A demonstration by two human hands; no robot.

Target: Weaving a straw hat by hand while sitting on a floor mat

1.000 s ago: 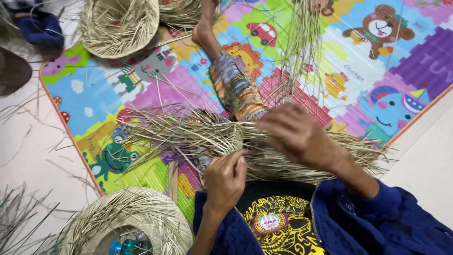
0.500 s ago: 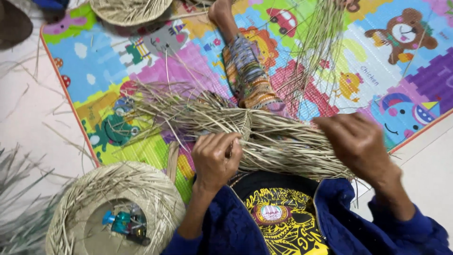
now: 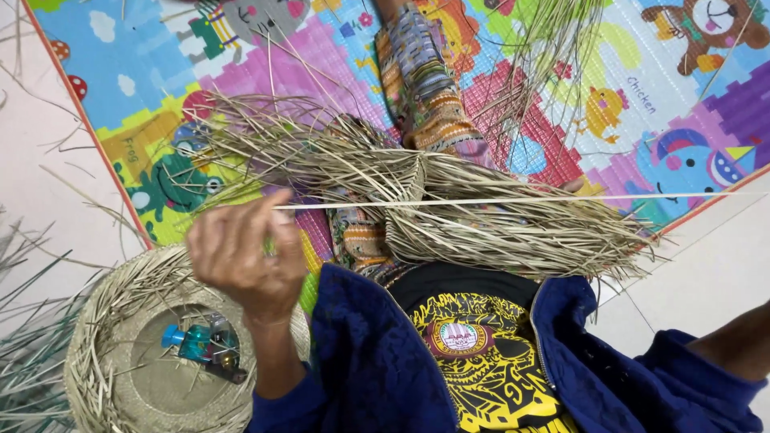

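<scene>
Nearest the camera, a dark blue jacket (image 3: 369,361) hangs open over a black shirt with a yellow print (image 3: 473,345). At lower left, a round woven straw basket (image 3: 104,353) sits on the floor with a small blue bottle (image 3: 192,341) lying inside it. Just above it, the left hand (image 3: 241,252) is raised, fingers pinched closed on one end of a long pale straw strip (image 3: 497,200) that stretches level to the right. The right hand is out of frame; only its forearm (image 3: 734,345) shows, so its grip cannot be told. Beyond the strip, a half-woven straw piece (image 3: 417,188) with loose ends lies across the lap, over a colourful play mat (image 3: 136,72).
</scene>
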